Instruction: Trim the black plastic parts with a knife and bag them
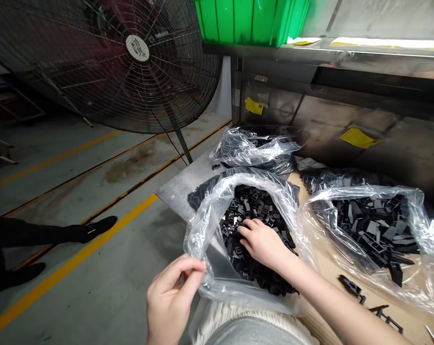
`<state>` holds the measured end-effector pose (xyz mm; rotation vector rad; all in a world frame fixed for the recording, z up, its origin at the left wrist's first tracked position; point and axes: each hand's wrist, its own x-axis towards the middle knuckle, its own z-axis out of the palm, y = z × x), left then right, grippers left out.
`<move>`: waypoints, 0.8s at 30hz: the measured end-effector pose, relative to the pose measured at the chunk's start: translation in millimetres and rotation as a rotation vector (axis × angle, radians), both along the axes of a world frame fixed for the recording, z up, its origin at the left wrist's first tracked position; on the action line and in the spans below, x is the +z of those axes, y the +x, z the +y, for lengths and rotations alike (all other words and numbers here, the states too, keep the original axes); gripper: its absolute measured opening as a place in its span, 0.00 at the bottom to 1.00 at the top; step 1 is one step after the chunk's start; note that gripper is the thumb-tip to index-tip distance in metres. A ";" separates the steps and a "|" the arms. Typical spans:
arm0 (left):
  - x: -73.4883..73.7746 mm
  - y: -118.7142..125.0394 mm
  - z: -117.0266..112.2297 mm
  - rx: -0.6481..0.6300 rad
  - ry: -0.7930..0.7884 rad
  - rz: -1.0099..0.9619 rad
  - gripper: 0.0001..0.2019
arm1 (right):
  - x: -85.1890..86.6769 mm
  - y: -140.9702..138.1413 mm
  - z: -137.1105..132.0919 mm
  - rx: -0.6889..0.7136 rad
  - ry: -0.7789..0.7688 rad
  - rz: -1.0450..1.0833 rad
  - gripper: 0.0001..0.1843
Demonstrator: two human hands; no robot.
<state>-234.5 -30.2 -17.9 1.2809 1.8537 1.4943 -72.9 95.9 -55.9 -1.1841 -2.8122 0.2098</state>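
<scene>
Head view: the left hand (pixel 174 297) pinches the rim of a clear polythene bag (pixel 202 239) between thumb and fingers, apparently lifting the film to keep the mouth open. The right hand (pixel 262 244) reaches into that mouth, fingers loosely spread on a heap of small matte-black moulded plastic parts (pixel 255 211); no pinch on any single piece shows. The bag sits at the edge of a pale wooden tabletop (pixel 332 292), beside a dull grey metal sheet (pixel 181 191), probably placed there for easy reach from the person's lap. Just right, a second clear polythene bag (pixel 414 211) lies open, filled with longer black plastic parts (pixel 375 225). Behind, a third clear polythene bag (pixel 256 146) holds more dark contents. Loose black plastic pieces (pixel 351 287) lie on the tabletop. Beyond: a green plastic crate (pixel 245 19) on a steel shelf (pixel 346 50), a black wire floor fan (pixel 138 48), and a co-worker's black shoe (pixel 95 227) on the grey floor.
</scene>
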 end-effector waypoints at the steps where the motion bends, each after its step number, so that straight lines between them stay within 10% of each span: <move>1: 0.5 0.4 0.6 -0.001 0.001 0.008 0.08 | 3.6 6.0 4.5 -0.010 -0.003 0.011 0.14; 8: 8.0 7.2 12.8 -0.071 0.006 0.057 0.07 | -13.0 1.7 45.7 -0.165 0.062 0.043 0.18; 24: 9.5 11.9 14.4 -0.276 -0.177 0.276 0.06 | -18.0 64.3 -19.5 -0.174 0.043 0.076 0.21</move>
